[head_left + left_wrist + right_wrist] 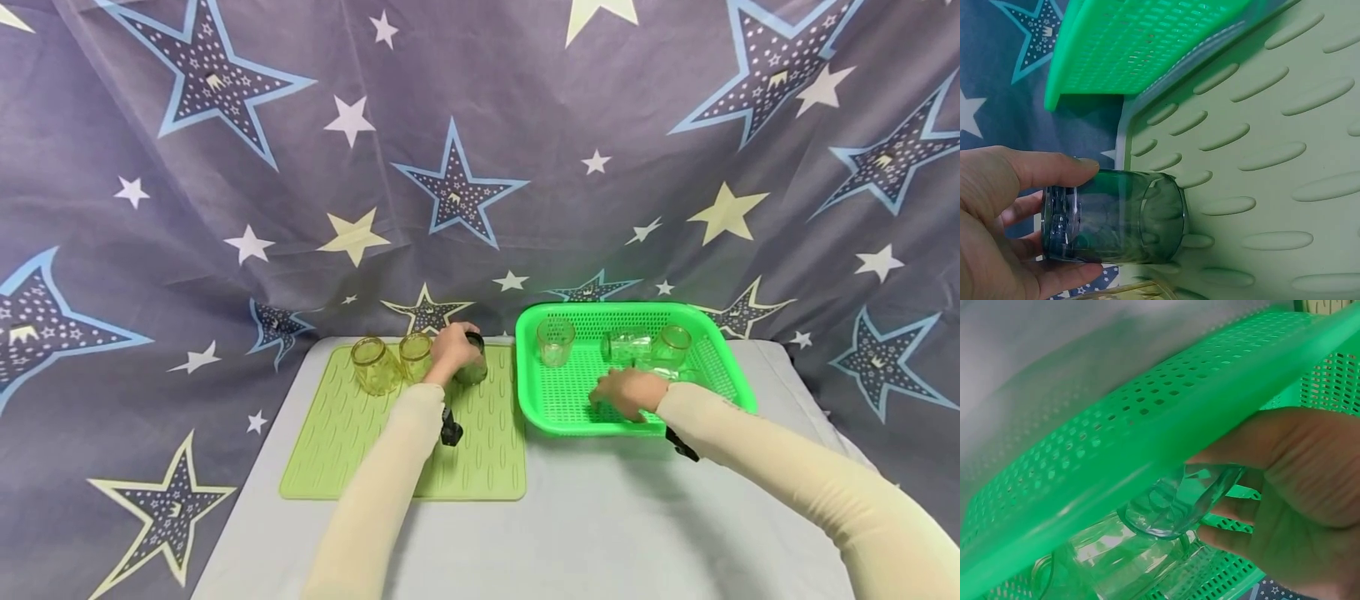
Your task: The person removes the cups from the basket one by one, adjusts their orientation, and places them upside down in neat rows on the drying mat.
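Observation:
In the head view my left hand (455, 348) is at the back right of the pale green mat (480, 458). It grips a grey-tinted drinking glass (1116, 215), thumb on one side and fingers on the other; the glass's far end meets the mat. Beside it stand two yellow glasses (377, 367). Inside the bright green basket (528, 400), my right hand (630, 393) holds a clear, bluish glass (1175, 500) between thumb and fingers, partly hidden by the basket's rim in the right wrist view. More clear glass (1116, 556) lies just beyond it.
A clear glass (556, 342) stands at the basket's left side. Toward the back right are a glass lying on its side (627, 346) and another with its rim up (672, 343). A star-patterned cloth (420, 275) hangs behind the white-covered table (585, 533).

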Demonstrator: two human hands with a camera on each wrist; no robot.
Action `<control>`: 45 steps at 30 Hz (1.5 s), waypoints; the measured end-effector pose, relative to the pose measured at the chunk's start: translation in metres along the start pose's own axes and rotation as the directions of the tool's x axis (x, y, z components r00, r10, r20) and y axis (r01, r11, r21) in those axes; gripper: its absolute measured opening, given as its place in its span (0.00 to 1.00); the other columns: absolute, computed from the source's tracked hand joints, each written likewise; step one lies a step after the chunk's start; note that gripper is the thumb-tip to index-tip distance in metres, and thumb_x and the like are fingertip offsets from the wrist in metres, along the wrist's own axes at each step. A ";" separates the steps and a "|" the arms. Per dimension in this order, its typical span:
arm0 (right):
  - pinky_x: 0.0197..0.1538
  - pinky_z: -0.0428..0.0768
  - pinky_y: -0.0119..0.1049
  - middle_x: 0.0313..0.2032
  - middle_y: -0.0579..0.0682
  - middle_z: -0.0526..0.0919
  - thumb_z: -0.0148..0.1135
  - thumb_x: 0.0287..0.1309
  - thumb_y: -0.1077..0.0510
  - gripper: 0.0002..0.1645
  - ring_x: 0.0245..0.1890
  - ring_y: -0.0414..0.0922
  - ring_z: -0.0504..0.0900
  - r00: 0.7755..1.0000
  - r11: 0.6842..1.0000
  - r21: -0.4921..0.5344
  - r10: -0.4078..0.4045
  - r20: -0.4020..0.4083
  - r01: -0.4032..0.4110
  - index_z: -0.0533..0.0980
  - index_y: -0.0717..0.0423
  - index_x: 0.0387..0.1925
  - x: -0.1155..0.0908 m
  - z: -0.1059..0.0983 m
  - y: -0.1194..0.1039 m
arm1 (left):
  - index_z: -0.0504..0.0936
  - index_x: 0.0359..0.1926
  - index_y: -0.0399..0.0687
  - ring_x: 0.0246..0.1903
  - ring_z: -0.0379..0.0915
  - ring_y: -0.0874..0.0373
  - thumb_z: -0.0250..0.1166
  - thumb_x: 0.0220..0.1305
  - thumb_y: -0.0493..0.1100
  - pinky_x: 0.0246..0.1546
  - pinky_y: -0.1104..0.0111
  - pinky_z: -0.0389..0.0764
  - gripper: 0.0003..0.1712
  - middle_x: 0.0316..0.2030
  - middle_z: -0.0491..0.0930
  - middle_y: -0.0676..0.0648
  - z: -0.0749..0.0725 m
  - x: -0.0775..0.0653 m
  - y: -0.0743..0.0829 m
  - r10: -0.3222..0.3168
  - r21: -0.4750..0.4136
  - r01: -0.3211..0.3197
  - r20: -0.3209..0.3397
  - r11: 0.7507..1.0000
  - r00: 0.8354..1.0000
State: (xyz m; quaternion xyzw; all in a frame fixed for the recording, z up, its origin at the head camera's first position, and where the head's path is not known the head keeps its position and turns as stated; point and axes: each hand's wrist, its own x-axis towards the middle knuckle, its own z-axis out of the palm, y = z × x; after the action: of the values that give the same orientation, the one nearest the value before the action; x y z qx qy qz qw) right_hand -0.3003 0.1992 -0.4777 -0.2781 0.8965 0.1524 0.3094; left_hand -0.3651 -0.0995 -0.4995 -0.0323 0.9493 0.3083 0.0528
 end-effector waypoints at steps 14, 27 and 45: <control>0.36 0.83 0.39 0.66 0.62 0.72 0.79 0.36 0.72 0.55 0.59 0.58 0.78 0.996 0.974 0.227 -0.001 -0.092 0.022 0.67 0.52 0.69 -0.005 -0.013 0.005 | 0.83 0.60 0.54 0.52 0.81 0.45 0.80 0.50 0.39 0.42 0.57 0.83 0.33 0.56 0.85 0.45 0.002 -0.001 -0.003 0.003 0.001 -0.003 0.009 1.000 1.000; 0.34 0.80 0.34 0.75 0.62 0.64 0.78 0.42 0.71 0.69 0.58 0.54 0.79 0.992 0.928 0.373 0.028 -0.124 0.020 0.47 0.61 0.80 -0.020 -0.016 0.031 | 0.83 0.61 0.53 0.52 0.81 0.42 0.80 0.48 0.38 0.33 0.60 0.80 0.35 0.58 0.84 0.43 -0.003 -0.002 -0.007 0.023 -0.016 -0.023 -0.012 1.000 1.000; 0.31 0.77 0.34 0.57 0.65 0.76 0.75 0.36 0.72 0.45 0.39 0.47 0.75 0.975 0.911 0.402 -0.003 -0.220 0.093 0.68 0.48 0.58 -0.025 0.002 0.044 | 0.81 0.63 0.52 0.53 0.81 0.43 0.79 0.51 0.39 0.41 0.55 0.83 0.35 0.59 0.83 0.44 0.000 -0.005 -0.003 0.035 -0.020 -0.035 0.010 0.999 0.999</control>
State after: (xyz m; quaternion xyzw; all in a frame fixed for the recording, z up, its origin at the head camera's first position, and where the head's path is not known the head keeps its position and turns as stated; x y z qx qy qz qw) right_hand -0.3092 0.2455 -0.4585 -0.2439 0.9294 -0.0775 0.2658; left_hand -0.3596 -0.1016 -0.5001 -0.0145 0.9463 0.3187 0.0522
